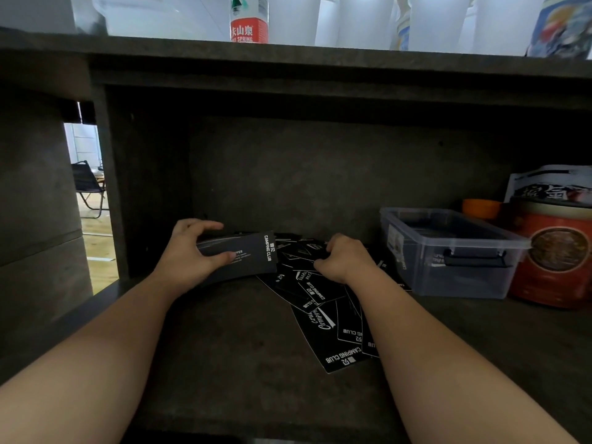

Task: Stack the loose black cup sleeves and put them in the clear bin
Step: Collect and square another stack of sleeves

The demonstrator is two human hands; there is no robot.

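Midway: left hand (pixel 189 251) grips a partial stack (pixel 243 257); right hand (pixel 342 257) pinches a loose sleeve (pixel 317 291) from the pile. Many still scattered; clear bin (pixel 455 251) already holds some sleeves.

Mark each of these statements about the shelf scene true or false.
1. The left hand grips a stack of sleeves. True.
2. The bin stands left of the loose sleeves. False: it stands to their right.
3. The right hand rests in the bin. False: it is on the loose sleeves, fingers curled.
4. A red tin stands right of the bin. True.
5. The bin has its lid on. False: it is open on top.
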